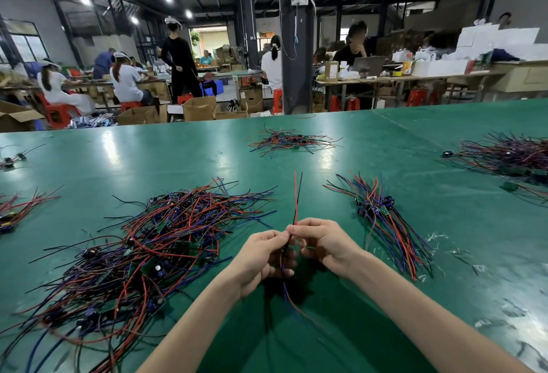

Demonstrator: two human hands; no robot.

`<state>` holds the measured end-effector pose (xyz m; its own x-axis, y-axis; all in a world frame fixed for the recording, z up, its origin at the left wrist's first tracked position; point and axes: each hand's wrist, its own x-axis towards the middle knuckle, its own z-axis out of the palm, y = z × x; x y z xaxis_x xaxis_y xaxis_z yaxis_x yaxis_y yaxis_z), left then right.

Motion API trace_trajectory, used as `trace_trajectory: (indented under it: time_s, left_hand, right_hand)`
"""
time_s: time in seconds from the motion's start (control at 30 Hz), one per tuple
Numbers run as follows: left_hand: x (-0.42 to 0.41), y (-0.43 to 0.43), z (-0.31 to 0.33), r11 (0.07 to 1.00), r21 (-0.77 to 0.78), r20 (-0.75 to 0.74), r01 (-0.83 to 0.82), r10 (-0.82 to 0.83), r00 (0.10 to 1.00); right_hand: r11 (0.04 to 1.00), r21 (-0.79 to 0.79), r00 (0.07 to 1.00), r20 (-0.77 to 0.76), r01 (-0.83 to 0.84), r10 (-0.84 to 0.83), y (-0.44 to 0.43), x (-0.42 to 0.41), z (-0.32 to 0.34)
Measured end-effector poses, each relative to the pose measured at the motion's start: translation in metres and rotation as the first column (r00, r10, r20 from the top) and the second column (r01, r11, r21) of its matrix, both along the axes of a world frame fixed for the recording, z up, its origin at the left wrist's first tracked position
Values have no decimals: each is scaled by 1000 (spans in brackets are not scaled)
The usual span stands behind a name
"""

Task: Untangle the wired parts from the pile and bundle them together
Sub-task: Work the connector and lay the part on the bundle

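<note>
A big tangled pile of wired parts [154, 242], red, blue and black wires on small green boards, spreads over the green table [207, 153] at my left. My left hand [261, 260] and my right hand [320, 242] meet above the table's near middle. Both pinch one wired part [296, 194]: its red and black wires stick up from my fingertips, and its blue and brown wires hang below my left hand. A straightened bundle of wired parts [382, 218] lies to the right of my hands.
Smaller wire piles lie at the far middle [292, 141], far right [510, 159] and left edge [17, 209]. Beyond the table's far edge stand cardboard boxes [198, 108], red stools, a dark pillar [296, 46] and several seated workers.
</note>
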<state>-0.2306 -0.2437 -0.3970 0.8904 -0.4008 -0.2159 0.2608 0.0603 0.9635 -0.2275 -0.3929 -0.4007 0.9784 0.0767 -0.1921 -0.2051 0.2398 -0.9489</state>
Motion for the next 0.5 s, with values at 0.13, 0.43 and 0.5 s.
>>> trace_trajectory:
  time_s: [0.13,0.43,0.5]
  left_hand:
    - [-1,1,2,999,12,10,36,-36,999]
    - [-1,0,0,998,-9,25,-65,65,998]
    - [-1,1,0,995,-26,33,-96,97,995]
  right_hand:
    - [1000,-15,999,38,11,-10,1,1,-1]
    - [977,-133,976,165,167,-144,2,1,-5]
    - [966,-166,970,175,199,-170,-1,1,-5]
